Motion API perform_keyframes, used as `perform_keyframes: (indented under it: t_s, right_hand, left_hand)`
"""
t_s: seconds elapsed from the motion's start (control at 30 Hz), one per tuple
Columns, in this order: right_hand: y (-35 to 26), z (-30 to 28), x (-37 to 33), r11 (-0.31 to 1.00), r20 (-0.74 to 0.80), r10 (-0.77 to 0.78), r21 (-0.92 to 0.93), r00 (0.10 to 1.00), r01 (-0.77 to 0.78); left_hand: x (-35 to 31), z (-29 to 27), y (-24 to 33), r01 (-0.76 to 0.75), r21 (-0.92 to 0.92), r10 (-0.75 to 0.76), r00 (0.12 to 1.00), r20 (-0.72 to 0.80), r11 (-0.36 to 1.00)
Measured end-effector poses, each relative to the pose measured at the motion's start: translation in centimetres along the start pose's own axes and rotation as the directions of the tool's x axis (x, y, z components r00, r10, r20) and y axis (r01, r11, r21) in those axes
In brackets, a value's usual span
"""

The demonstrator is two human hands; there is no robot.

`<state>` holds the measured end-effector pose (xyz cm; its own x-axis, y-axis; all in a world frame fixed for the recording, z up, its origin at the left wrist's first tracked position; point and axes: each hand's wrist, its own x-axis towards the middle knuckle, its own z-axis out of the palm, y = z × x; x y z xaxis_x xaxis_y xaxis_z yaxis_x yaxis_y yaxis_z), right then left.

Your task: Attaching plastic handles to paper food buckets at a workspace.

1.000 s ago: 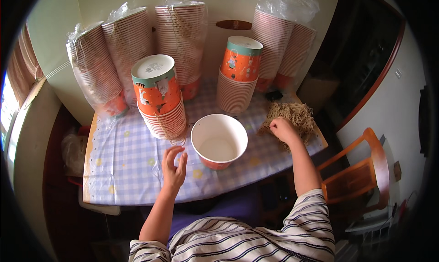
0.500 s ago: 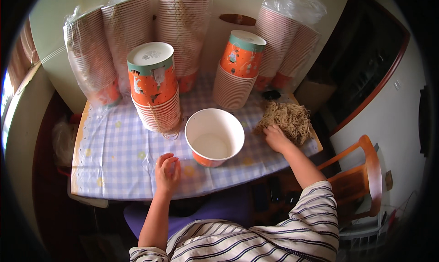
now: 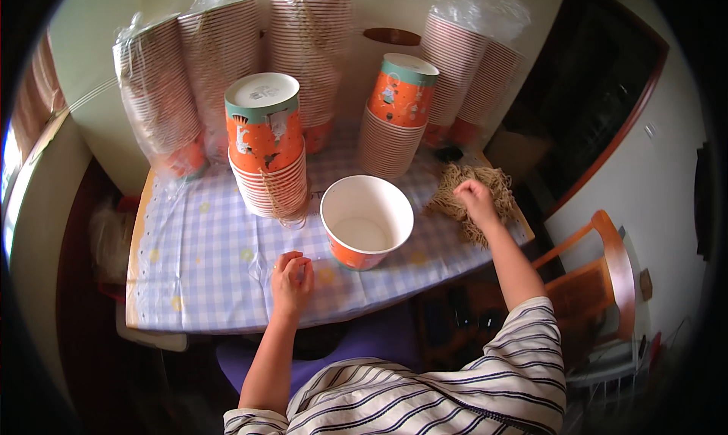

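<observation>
A white-lined, orange paper bucket [image 3: 367, 215] stands upright and open-topped on the table in front of me. Left of it, my left hand [image 3: 293, 282] hovers near the tablecloth with loosely curled fingers and holds nothing visible. Over a tangled pile of tan twine [image 3: 489, 185] on the right, my right hand [image 3: 476, 198] has its fingers pinched together; whatever they grip, if anything, cannot be made out. Just behind the bucket is an upside-down stack of orange paper buckets [image 3: 265, 143], with loops of twine hanging down its side.
Another upside-down bucket stack [image 3: 398, 116] stands behind, on the right. Tall plastic-wrapped bucket stacks [image 3: 307, 63] line the back of the table. A blue-checked tablecloth [image 3: 220, 283] covers the table. A wooden chair [image 3: 599, 283] stands at the right, beyond the table edge.
My right hand has risen from the near edge of the twine pile to above it, its fingers now pinched. My left hand stays beside the bucket. The whole view has shifted slightly.
</observation>
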<state>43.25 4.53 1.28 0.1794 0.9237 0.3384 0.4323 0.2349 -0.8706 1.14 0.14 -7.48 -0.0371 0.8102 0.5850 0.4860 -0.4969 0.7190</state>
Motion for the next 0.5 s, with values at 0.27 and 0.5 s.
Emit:
perform_keyframes:
  t_s: [0.27,0.5]
  right_hand:
    - [-9.3,-4.7,3.5,0.888,-0.262,0.222,0.453,0.939,-0.084]
    - [-19.5,-7.1,7.5,0.858,-0.462,0.129,0.496,0.878,0.135]
  left_hand:
    - [0.5,0.0,0.1,-0.02,-0.053,0.026,0.994,0.111,0.998]
    - [0.1,0.0,-0.9,-0.035,-0.06,0.044,0.987,0.154,0.998]
